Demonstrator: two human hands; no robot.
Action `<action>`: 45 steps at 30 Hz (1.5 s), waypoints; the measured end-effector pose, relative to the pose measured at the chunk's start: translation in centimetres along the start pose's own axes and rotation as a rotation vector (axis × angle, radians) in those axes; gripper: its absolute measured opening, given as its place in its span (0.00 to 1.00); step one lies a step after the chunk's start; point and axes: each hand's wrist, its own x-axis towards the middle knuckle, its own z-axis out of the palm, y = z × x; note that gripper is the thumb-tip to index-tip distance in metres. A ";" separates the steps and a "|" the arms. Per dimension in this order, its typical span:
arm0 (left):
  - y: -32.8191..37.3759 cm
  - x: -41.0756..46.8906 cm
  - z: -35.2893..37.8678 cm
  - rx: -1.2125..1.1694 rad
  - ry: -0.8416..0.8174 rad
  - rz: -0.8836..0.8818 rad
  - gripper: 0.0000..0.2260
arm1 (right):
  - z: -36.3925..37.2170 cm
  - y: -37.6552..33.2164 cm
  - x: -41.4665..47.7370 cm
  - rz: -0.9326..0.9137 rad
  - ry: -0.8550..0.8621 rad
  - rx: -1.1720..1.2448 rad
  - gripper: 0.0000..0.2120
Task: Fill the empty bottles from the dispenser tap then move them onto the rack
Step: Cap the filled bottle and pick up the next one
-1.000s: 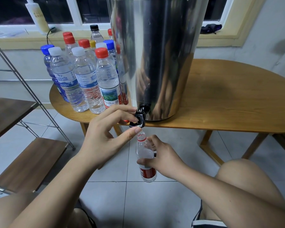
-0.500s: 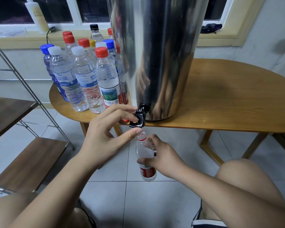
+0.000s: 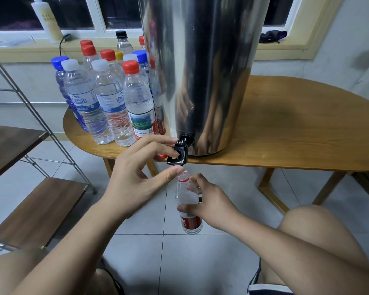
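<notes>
Red-labelled bottle [image 3: 190,222], uncapped, is held at 6 o'clock beneath the dispenser tap [image 3: 178,156], gripped by fingers of the right hand [image 3: 211,202]. Fingers of the left hand [image 3: 134,173] curl round the tap from 9 o'clock.

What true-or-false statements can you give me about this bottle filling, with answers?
1. The right hand holds an uncapped bottle under the tap. True.
2. The left hand hangs idle, touching nothing. False: its fingers are on the tap.
3. Capped bottles stand on the table, left of the steel dispenser. True.
4. The held bottle's label is blue. False: it is red.
</notes>
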 end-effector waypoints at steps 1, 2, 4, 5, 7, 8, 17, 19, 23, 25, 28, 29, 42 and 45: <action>0.0 0.0 0.0 0.001 0.002 0.000 0.09 | 0.0 0.0 0.0 0.001 0.000 -0.001 0.33; 0.0 0.0 0.0 0.002 0.003 0.001 0.09 | 0.0 -0.1 -0.1 0.002 -0.001 -0.001 0.33; 0.0 0.0 0.1 0.004 0.008 -0.001 0.10 | -0.1 -0.1 -0.1 0.002 0.000 0.001 0.32; 0.0 0.0 0.1 0.005 0.009 -0.002 0.10 | -0.1 -0.1 -0.1 0.001 0.001 0.001 0.32; 0.0 -0.1 0.1 0.003 0.009 -0.002 0.09 | 0.0 -0.1 -0.1 0.001 -0.002 -0.004 0.32; 0.0 -0.1 0.1 0.002 0.008 0.000 0.09 | 0.0 -0.1 -0.1 0.002 -0.004 -0.006 0.32; 0.1 -0.1 0.1 0.013 0.006 -0.004 0.10 | -0.1 -0.1 -0.1 0.000 -0.008 -0.007 0.32; 0.1 -0.1 0.1 0.014 0.007 -0.003 0.10 | -0.1 -0.1 0.0 0.003 -0.013 -0.014 0.33; 0.2 -0.1 0.1 0.012 0.007 0.001 0.09 | -0.2 -0.2 0.0 0.002 -0.011 -0.028 0.33; 0.1 -0.1 0.1 0.012 0.002 0.000 0.09 | -0.2 -0.2 -0.1 0.001 -0.012 -0.028 0.34; 0.1 -0.1 0.1 0.015 -0.003 0.001 0.09 | -0.2 -0.2 -0.1 0.006 -0.016 -0.020 0.34; 0.1 -0.1 0.1 0.016 -0.002 -0.001 0.09 | -0.2 -0.2 -0.1 0.007 -0.016 -0.017 0.34; -0.1 -0.1 0.2 0.017 0.005 0.000 0.09 | -0.1 -0.1 0.0 0.001 -0.018 -0.009 0.33; 0.0 -0.1 0.2 0.017 0.003 -0.001 0.09 | -0.1 -0.1 0.0 0.000 -0.016 -0.013 0.33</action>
